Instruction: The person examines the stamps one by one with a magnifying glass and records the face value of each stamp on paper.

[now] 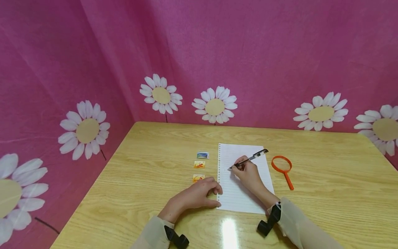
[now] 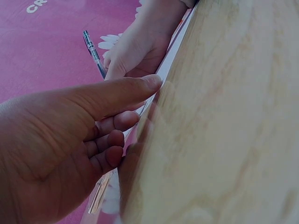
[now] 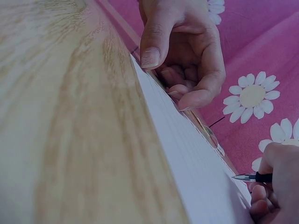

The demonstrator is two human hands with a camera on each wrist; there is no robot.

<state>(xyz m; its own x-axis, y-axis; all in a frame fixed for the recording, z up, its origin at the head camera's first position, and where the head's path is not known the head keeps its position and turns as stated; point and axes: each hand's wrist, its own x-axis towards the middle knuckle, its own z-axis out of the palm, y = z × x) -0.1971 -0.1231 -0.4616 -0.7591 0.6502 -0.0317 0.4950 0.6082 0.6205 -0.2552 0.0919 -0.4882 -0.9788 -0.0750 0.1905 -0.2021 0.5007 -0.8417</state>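
Observation:
A sheet of lined white paper (image 1: 239,201) with punched holes along its left side lies on the wooden table. My right hand (image 1: 250,177) pinches a gel pen (image 1: 256,154) over the sheet's upper half. In the right wrist view the pen's tip (image 3: 243,177) is at the paper; whether it touches is hard to tell. My left hand (image 1: 196,194) rests at the paper's lower left edge, thumb and fingertips touching it and fingers loosely bent. In the left wrist view nothing shows in the grasp of the left hand (image 2: 70,126).
A red magnifying glass (image 1: 288,180) lies right of the paper. Left of it, small picture cards form a column: a blue-green one (image 1: 203,155), a yellow one (image 1: 199,164), and another yellow one (image 1: 198,177) just beyond my left hand. A pink flowered cloth (image 1: 248,62) hangs behind the table (image 1: 335,193).

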